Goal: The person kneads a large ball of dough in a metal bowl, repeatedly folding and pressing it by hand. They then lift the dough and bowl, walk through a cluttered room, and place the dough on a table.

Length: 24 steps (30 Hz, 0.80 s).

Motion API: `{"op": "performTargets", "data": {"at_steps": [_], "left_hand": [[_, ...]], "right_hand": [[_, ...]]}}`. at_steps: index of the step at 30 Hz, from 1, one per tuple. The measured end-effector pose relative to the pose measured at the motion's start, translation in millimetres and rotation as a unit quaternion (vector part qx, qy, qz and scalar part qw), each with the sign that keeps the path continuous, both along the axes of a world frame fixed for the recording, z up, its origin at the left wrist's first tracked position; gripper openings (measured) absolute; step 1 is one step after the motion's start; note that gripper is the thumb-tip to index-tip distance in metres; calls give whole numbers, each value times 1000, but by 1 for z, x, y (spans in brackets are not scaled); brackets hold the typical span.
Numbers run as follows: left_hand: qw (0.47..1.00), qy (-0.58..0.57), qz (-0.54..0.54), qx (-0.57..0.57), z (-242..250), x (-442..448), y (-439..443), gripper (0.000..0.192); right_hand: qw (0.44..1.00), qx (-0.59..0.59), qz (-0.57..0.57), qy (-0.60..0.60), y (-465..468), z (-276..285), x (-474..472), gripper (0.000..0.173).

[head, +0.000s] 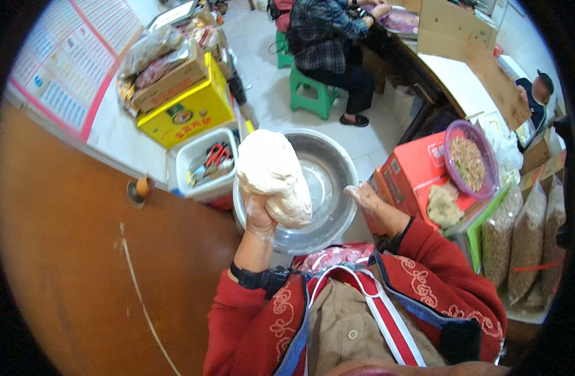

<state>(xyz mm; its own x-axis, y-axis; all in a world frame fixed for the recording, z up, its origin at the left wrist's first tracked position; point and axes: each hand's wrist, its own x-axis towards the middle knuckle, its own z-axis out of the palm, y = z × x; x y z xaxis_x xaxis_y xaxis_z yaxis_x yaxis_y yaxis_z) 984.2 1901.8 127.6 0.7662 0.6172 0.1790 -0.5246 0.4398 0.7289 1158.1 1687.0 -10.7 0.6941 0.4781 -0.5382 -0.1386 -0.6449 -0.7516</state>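
A large lump of white dough (pixel 275 176) rests in my left hand (pixel 259 214), whose fingers are partly hidden beneath it. The dough is raised over the left side of a wide metal basin (pixel 322 181), and part of it hangs down to the right. My right hand (pixel 365 196) is at the basin's right rim, dusted with flour and holding no object; its fingers point towards the basin. Pale residue marks the basin's inside wall.
Left of the basin stands a white plastic bin (pixel 206 190) with red-handled scissors (pixel 218 154). A purple basket (pixel 493 162) of chopped filling and a crumpled cloth (pixel 443 207) lie on a red box (pixel 414 162). A person sits on a green stool (pixel 311 96) beyond; a wooden door (pixel 80 244) is left.
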Motion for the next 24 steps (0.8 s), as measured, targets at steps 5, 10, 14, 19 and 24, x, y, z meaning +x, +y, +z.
{"op": "performTargets", "data": {"at_steps": [5, 10, 14, 19, 24], "left_hand": [[997, 38, -60, -18, 3, 98, 55, 60], [994, 13, -103, -25, 12, 180, 86, 71], [997, 46, -50, -26, 12, 241, 107, 72], [999, 39, -20, -16, 12, 309, 152, 69], [999, 20, -4, -34, 33, 382, 210, 62]], "right_hand": [[994, -17, -85, -71, 32, 6, 76, 73], [988, 42, -64, -133, 74, -25, 152, 69], [995, 55, -31, -75, 105, -27, 218, 57], [984, 139, -96, 61, 158, 2, 278, 42], [979, 146, -110, 86, 225, 17, 343, 41]]}}
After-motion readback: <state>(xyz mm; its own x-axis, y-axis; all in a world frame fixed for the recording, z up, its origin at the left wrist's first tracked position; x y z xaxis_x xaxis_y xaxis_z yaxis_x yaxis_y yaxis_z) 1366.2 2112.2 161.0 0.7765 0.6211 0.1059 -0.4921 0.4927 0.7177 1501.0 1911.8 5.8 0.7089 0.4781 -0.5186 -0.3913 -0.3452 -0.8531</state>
